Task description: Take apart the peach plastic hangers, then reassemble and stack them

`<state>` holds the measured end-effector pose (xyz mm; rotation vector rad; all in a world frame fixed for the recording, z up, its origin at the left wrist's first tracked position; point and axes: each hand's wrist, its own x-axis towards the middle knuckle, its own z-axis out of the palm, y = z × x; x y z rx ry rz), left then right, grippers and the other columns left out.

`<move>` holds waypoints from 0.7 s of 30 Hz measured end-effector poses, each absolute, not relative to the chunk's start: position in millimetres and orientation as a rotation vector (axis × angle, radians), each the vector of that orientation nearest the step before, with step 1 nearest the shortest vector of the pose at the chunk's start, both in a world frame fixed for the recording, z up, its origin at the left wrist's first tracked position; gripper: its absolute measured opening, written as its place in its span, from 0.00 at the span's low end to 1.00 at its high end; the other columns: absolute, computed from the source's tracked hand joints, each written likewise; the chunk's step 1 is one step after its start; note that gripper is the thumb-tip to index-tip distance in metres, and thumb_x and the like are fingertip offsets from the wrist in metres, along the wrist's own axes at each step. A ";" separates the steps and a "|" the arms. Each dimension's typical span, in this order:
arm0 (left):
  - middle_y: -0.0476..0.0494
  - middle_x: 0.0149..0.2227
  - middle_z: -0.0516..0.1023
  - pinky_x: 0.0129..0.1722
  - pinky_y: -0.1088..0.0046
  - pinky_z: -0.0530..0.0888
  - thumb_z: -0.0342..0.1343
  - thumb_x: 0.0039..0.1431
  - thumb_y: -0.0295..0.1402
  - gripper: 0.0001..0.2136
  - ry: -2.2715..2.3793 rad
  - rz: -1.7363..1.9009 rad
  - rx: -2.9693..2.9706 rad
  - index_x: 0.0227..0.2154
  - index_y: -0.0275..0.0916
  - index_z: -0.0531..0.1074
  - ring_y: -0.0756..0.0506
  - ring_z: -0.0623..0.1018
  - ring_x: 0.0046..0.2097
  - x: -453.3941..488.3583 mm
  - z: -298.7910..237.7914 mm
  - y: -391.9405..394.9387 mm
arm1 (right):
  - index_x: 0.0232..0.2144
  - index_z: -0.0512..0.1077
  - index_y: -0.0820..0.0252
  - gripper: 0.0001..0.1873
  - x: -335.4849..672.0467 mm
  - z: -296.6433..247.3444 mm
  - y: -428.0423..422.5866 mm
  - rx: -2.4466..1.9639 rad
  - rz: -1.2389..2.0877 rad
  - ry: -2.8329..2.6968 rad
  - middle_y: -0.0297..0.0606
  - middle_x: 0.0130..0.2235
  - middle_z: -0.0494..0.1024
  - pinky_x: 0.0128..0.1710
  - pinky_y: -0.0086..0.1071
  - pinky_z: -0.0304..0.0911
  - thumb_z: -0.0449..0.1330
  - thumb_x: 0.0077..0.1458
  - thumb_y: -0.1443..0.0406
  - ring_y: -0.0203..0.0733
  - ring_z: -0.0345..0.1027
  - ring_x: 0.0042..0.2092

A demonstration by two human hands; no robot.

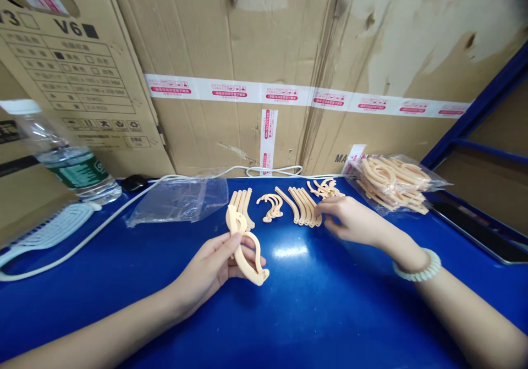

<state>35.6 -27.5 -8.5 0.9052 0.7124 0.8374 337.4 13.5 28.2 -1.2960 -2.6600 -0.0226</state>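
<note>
My left hand (pixel 220 256) is closed around a cream plastic assembly of curved pieces (pixel 247 256), a looped shape with an opening in its lower half. Over the table, my right hand (pixel 350 220) has its fingers bent together at the right end of a row of curved plastic strips (pixel 303 207), on the outermost strip. Further left lie several more strips (pixel 243 201), partly hidden behind the held assembly. Between the two rows is a group of small hooked pieces (pixel 271 207). Beyond my right hand sits a pile of small curved pieces (pixel 325 187).
A clear bag of cream parts (pixel 391 179) lies at the back right, near a dark tablet-like device (pixel 480 231). At left are an empty plastic bag (pixel 181 198), a white cable (pixel 88 242), a water bottle (pixel 76 163) and a hairbrush (pixel 53 226). Cardboard (pixel 223 33) stands behind.
</note>
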 end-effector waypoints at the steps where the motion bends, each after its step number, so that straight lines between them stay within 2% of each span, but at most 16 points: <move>1: 0.36 0.31 0.83 0.38 0.66 0.78 0.62 0.57 0.43 0.16 0.710 0.837 0.905 0.32 0.32 0.74 0.40 0.82 0.35 35.8 -8.5 -27.4 | 0.40 0.75 0.63 0.18 335.9 26.5 13.2 -1.244 -0.020 -2.651 0.42 0.38 0.79 0.42 0.35 0.68 0.53 0.48 0.77 0.43 0.73 0.40; 3: 0.36 0.31 0.82 0.38 0.65 0.78 0.62 0.57 0.43 0.16 0.710 0.837 0.908 0.32 0.32 0.74 0.40 0.82 0.35 36.4 -8.5 -27.7 | 0.51 0.71 0.63 0.24 331.4 21.3 13.0 -1.119 -0.032 -2.674 0.48 0.49 0.76 0.51 0.43 0.65 0.55 0.50 0.74 0.48 0.69 0.51; 5: 0.36 0.31 0.82 0.38 0.64 0.78 0.62 0.56 0.44 0.16 0.715 0.837 0.916 0.33 0.32 0.74 0.39 0.82 0.35 36.7 -8.4 -28.3 | 0.59 0.65 0.61 0.28 326.2 13.9 13.5 -1.027 -0.063 -2.717 0.49 0.60 0.68 0.59 0.50 0.58 0.56 0.54 0.71 0.52 0.58 0.62; 7: 0.36 0.30 0.82 0.37 0.65 0.78 0.62 0.56 0.45 0.17 0.716 0.835 0.923 0.33 0.32 0.74 0.39 0.82 0.35 36.8 -8.2 -28.7 | 0.61 0.62 0.58 0.27 321.9 5.7 15.1 -1.016 -0.082 -2.742 0.46 0.64 0.63 0.62 0.53 0.53 0.53 0.59 0.71 0.52 0.48 0.67; 8: 0.36 0.30 0.82 0.36 0.66 0.77 0.62 0.56 0.45 0.17 0.715 0.835 0.924 0.32 0.32 0.74 0.39 0.82 0.34 36.8 -8.2 -28.8 | 0.61 0.62 0.57 0.26 320.4 2.0 16.3 -1.030 -0.089 -2.737 0.45 0.64 0.63 0.62 0.53 0.53 0.51 0.61 0.71 0.52 0.47 0.67; 13: 0.36 0.30 0.82 0.36 0.66 0.77 0.62 0.56 0.46 0.18 0.714 0.830 0.916 0.32 0.32 0.73 0.38 0.83 0.34 36.2 -8.3 -27.9 | 0.57 0.67 0.61 0.20 318.2 -6.9 22.5 -1.046 -0.114 -2.715 0.48 0.58 0.71 0.60 0.51 0.59 0.47 0.66 0.68 0.51 0.58 0.63; 21: 0.35 0.31 0.82 0.38 0.65 0.77 0.62 0.56 0.46 0.18 0.722 0.832 0.923 0.33 0.32 0.73 0.39 0.83 0.34 36.4 -7.6 -28.6 | 0.53 0.70 0.63 0.17 318.0 -5.0 23.7 -1.059 -0.203 -2.673 0.48 0.54 0.74 0.55 0.52 0.63 0.48 0.66 0.66 0.53 0.63 0.58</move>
